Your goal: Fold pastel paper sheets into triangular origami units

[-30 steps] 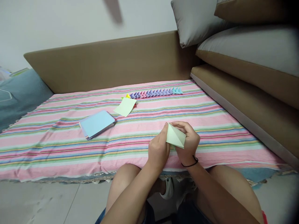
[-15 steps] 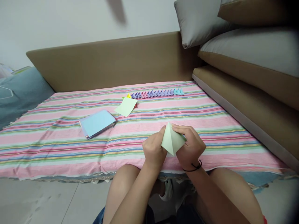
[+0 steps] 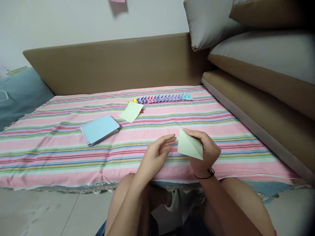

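Observation:
My right hand [image 3: 208,151] pinches a folded pale green paper triangle [image 3: 189,148] above the near edge of the striped cloth [image 3: 73,154]. A black band circles that wrist. My left hand [image 3: 157,154] hovers just left of the triangle, fingers stretched out and apart, holding nothing. Farther back lie a loose pale green sheet [image 3: 131,112], a stack of coloured paper squares [image 3: 99,129] with a light blue one on top, and a row of several small folded paper pieces [image 3: 163,97] in purple, pink and teal.
The striped cloth covers a low brown couch seat with a brown backrest [image 3: 115,62]. Brown and grey cushions [image 3: 258,55] pile up on the right. A blue-grey cushion [image 3: 19,95] sits at the far left. My bare knees and the tiled floor [image 3: 49,213] lie below.
My left hand has let go of the green triangle and drawn a little left with its fingers opened. My right hand has carried the triangle slightly right.

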Motion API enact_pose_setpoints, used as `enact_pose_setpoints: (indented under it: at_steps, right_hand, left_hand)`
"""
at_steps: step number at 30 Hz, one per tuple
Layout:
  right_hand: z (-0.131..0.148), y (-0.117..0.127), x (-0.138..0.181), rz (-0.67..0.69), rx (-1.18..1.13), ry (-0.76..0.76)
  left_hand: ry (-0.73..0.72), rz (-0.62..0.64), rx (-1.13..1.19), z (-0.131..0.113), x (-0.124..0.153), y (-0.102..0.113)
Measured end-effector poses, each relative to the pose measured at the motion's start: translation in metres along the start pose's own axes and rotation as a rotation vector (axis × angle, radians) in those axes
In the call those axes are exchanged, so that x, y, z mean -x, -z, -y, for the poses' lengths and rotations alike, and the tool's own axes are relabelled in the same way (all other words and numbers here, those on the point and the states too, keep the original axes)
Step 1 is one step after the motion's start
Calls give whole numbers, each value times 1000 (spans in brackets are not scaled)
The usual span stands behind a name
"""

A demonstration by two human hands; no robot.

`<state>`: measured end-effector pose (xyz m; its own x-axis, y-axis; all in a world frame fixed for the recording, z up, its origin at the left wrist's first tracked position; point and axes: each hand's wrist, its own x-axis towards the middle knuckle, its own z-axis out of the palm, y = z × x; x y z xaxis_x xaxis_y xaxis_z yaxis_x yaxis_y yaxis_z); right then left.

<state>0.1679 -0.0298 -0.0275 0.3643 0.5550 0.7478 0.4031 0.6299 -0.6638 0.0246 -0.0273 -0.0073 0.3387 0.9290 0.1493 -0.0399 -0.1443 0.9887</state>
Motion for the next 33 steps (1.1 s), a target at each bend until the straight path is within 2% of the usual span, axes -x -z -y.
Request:
enact_pose_setpoints:
  at_steps: [3, 5, 8, 11, 16, 20, 24, 28, 33]
  right_hand:
    - [1, 1, 2, 129, -26, 75]
    - [2, 1, 4, 200, -43, 123]
    - [3, 0, 5, 243, -53, 138]
    - [2, 0, 5, 281, -54, 85]
    - [-1, -1, 4, 276, -100, -149]
    - [-5, 0, 2, 271, -215, -365]
    - [-5, -1, 2, 262, -331, -455]
    - [-3, -2, 0, 237, -331, -522]
    - [-8, 4, -11, 299, -401, -716]
  left_hand:
    - [145, -81, 180, -16, -4, 4]
    - [175, -71, 159, -23, -8, 3]
    - [226, -118, 187, -22, -13, 2]
    - [268, -194, 256, -14, -14, 5]
    - [249, -283, 254, -4, -13, 16]
    - [240, -283, 215, -2, -11, 20]
    - [288, -270, 202, -3, -10, 18]
    - [334, -233, 196, -2, -9, 16]
    - [274, -321, 215, 2, -9, 18]
